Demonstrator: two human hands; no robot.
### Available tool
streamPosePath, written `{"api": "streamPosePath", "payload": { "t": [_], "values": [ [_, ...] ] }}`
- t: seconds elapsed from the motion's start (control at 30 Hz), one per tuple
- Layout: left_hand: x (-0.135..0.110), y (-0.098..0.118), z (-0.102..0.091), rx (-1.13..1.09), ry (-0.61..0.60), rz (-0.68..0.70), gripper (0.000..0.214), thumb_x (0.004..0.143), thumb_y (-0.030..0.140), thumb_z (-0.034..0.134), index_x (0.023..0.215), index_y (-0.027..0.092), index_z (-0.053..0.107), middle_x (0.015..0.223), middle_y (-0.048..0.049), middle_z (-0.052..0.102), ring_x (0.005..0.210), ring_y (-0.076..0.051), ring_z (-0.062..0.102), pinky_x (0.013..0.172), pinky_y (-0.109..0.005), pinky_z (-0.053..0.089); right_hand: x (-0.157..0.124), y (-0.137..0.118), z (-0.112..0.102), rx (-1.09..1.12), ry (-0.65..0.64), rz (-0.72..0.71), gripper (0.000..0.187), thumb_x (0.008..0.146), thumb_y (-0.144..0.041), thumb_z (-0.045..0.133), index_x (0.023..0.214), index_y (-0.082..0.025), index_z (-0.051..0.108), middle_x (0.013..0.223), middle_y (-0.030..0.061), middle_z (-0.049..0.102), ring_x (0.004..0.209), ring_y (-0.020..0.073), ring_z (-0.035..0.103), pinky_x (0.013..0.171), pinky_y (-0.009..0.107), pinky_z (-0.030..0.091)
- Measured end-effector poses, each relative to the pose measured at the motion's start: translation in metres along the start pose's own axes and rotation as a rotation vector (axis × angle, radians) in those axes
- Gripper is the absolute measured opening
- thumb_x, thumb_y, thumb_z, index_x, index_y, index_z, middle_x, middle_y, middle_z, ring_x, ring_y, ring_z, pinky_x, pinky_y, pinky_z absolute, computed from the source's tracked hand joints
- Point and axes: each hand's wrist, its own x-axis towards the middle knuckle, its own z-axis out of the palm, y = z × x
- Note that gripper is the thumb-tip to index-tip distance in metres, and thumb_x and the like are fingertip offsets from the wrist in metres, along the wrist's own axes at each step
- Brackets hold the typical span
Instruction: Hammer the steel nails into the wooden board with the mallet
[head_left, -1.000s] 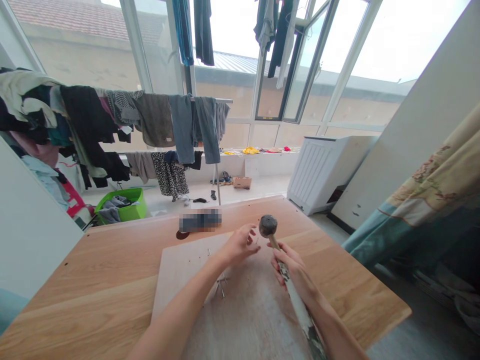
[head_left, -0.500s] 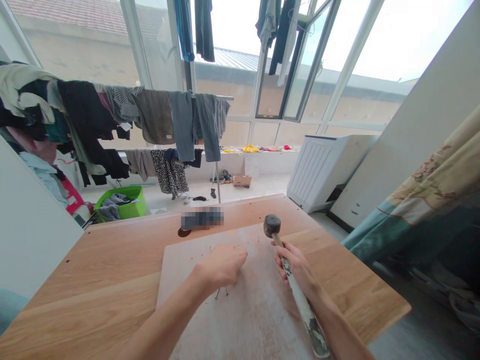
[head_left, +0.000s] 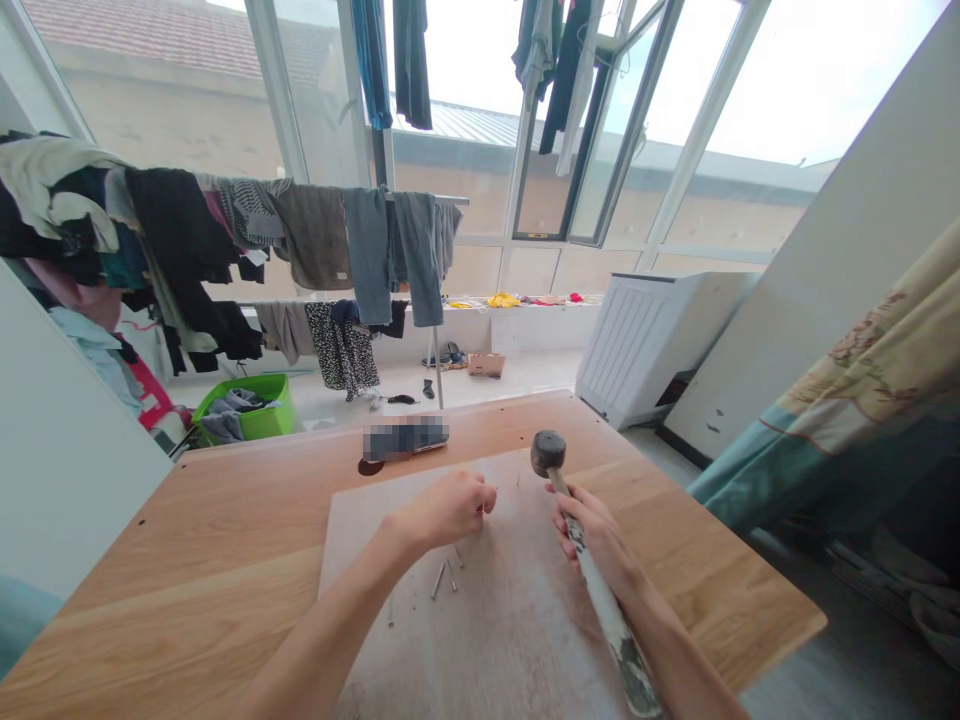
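Observation:
My right hand is wrapped round the worn white handle of a hammer, whose dark round head is raised over the far part of a pale wooden board. My left hand hovers over the board with its fingers pinched together, seemingly on a small nail that is too small to make out. Several loose nails lie on the board just below that hand. A few nails stand upright in the board near the hammer head.
The board rests on a light wooden table, whose right edge drops to the floor. A blurred object lies at the table's far side. Beyond are a laundry rack, a green basket and a white cabinet.
My left hand drew back from beside the hammer head to the loose nails, closed there, then rose a little with its fingers pinched. The hammer stayed raised.

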Motion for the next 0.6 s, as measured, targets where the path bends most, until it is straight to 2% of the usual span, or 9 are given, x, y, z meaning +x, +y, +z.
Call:
{"api": "streamPosePath", "payload": {
  "t": [0.1,0.2,0.33,0.4,0.53,0.6],
  "values": [
    [0.000,0.002,-0.003,0.016,0.019,0.005,0.021,0.077,0.002,0.054,0.082,0.018,0.066,0.088,-0.0034,0.069,0.079,-0.015,0.062,0.065,-0.022,0.042,0.000,0.000,0.000,-0.012,-0.005,-0.009,0.047,0.075,-0.047,0.066,0.110,-0.019,0.055,0.058,-0.0086,0.051,0.036,0.0062,0.041,0.031,0.017,0.031],
    [0.000,0.002,-0.003,0.044,0.019,0.003,0.020,0.077,0.002,0.054,0.079,0.019,0.064,0.083,-0.0021,0.069,0.078,-0.016,0.063,0.064,-0.023,0.042,-0.001,-0.002,0.001,-0.021,-0.008,-0.007,0.046,0.075,-0.047,0.065,0.109,-0.019,0.055,0.058,-0.0086,0.051,0.036,0.0062,0.041,0.031,0.016,0.030],
    [-0.001,-0.001,0.001,0.101,0.020,-0.025,0.024,0.076,0.000,0.054,0.082,0.019,0.067,0.083,-0.0050,0.071,0.078,-0.020,0.065,0.063,-0.027,0.042,-0.002,-0.004,0.002,-0.027,-0.007,-0.005,0.047,0.074,-0.048,0.065,0.110,-0.019,0.055,0.058,-0.0087,0.051,0.037,0.0061,0.041,0.031,0.016,0.030],
    [0.000,-0.003,0.003,0.118,0.031,-0.031,0.025,0.077,-0.001,0.054,0.082,0.018,0.069,0.084,-0.0069,0.072,0.081,-0.022,0.066,0.068,-0.029,0.044,-0.002,-0.003,0.001,-0.027,-0.010,-0.006,0.047,0.074,-0.048,0.065,0.110,-0.019,0.055,0.058,-0.0087,0.051,0.037,0.0062,0.041,0.031,0.017,0.031],
    [0.003,-0.006,0.006,0.105,0.106,-0.069,0.024,0.082,0.001,0.053,0.070,0.016,0.067,0.078,-0.0101,0.071,0.085,-0.025,0.066,0.081,-0.036,0.046,-0.002,-0.001,0.000,-0.021,-0.006,0.002,0.048,0.075,-0.048,0.065,0.112,-0.019,0.055,0.059,-0.0084,0.051,0.037,0.0066,0.042,0.031,0.017,0.032],
    [0.006,-0.009,0.009,0.055,0.173,-0.096,0.023,0.087,0.005,0.053,0.074,0.016,0.068,0.083,-0.0101,0.073,0.088,-0.025,0.066,0.086,-0.038,0.046,-0.003,-0.002,0.001,-0.015,-0.006,0.005,0.048,0.075,-0.047,0.066,0.113,-0.019,0.055,0.059,-0.0084,0.051,0.037,0.0069,0.042,0.031,0.017,0.032]
  ]
}}
